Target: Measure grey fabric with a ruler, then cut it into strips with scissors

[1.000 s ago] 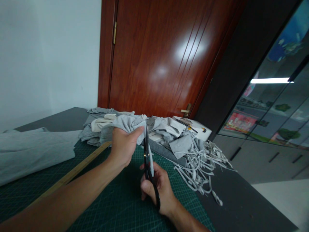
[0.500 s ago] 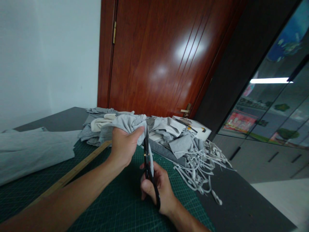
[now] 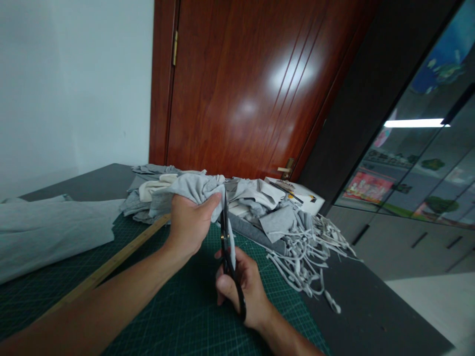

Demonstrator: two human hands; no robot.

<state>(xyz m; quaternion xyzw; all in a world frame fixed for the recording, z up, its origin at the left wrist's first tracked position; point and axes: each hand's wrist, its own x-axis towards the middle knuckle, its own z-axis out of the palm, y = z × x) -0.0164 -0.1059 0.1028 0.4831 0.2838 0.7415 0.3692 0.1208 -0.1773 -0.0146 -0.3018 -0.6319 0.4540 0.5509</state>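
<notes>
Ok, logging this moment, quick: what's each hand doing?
Left hand: closed, holding grey fabric.
Right hand: closed, holding black scissors, a pale strip beside them.

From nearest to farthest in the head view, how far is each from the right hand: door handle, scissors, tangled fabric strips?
1. Black scissors, gripped in the right hand.
2. Tangled fabric strips, to its right.
3. Door handle, beyond the strips.

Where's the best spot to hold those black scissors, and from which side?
I'd say by the handles, coming from the near right, as the right hand has them. The black scissors point away from the person, blades beside the grey cloth in the left hand, so the far end offers mostly edges.
</notes>
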